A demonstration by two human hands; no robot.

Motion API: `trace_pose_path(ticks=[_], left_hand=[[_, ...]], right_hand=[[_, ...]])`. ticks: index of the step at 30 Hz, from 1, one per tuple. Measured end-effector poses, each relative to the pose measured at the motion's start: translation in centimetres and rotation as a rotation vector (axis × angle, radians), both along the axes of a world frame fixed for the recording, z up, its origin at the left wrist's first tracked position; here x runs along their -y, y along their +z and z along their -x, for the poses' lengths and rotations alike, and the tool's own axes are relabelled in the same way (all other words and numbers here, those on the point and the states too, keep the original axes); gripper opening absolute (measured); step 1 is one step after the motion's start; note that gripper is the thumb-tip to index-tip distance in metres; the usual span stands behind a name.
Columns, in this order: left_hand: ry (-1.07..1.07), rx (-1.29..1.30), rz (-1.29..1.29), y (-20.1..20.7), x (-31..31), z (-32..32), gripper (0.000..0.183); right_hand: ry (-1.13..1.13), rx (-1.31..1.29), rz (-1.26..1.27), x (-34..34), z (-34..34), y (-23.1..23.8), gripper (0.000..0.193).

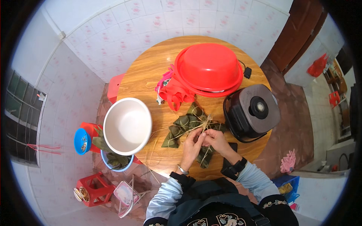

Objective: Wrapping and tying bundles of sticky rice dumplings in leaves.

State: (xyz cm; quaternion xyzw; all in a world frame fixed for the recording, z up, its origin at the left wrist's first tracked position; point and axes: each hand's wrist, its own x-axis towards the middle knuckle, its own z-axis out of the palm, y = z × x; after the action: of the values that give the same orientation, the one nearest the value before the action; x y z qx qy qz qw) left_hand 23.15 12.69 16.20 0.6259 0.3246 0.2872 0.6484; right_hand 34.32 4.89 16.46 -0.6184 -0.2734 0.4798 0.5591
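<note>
Pale straw strands (206,121) are fanning up from the middle of a cluster of green leaf-wrapped parcels (183,121), which is lying on the wood-patterned counter (149,81) right in front of the person, between the white basin (127,126) and the black cooker (262,107). Both hands are meeting over the cluster: the left hand (193,143) and the right hand (218,140) are pinching the strands with fingertips together, so the grip is closed and grasping straw, though the fingers are hiding the exact crossing and any knot.

Judging by that, the fine work is happening in the strands, and doing it well is probably depending on light, even tension. Pulling hard on one side is risking a snapped straw or a slipping loop; drawing the ends low and close to the parcels is likely giving a snugger hold. The wrists are hovering around a near-side parcel (204,157), so leaning on it is worth avoiding, since pressing may be loosening its folds. Long loose straw (152,152) is trailing beside the white basin; minding it is helping to avoid a tangle.
</note>
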Motion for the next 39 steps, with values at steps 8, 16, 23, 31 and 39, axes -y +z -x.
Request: trace_pose_path(ticks=[8, 16, 23, 31, 39], left_hand=[[-0.014, -0.012, 0.08, -2.1, -1.6, -0.4, 0.024], [-0.09, 0.001, -0.146, -1.0, -2.0, -1.0, 0.022], [0.078, -0.036, -0.469, 0.7, -0.9, -0.5, 0.013], [0.075, -0.089, -0.384, 3.9, -0.8, 1.1, 0.012], [0.01, -0.217, -0.199, 0.5, -1.2, 1.3, 0.013]], right_hand=[[-0.017, 0.145, 0.031, 0.3, -0.1, 0.6, 0.021], [-0.034, 0.071, 0.001, 1.5, -0.8, 1.4, 0.015], [-0.094, 0.148, -0.04, 2.4, -1.3, 2.5, 0.013], [-0.091, 0.293, -0.06, 2.0, -1.8, 3.8, 0.016], [-0.028, 0.316, -0.005, 1.5, 0.5, 2.0, 0.019]])
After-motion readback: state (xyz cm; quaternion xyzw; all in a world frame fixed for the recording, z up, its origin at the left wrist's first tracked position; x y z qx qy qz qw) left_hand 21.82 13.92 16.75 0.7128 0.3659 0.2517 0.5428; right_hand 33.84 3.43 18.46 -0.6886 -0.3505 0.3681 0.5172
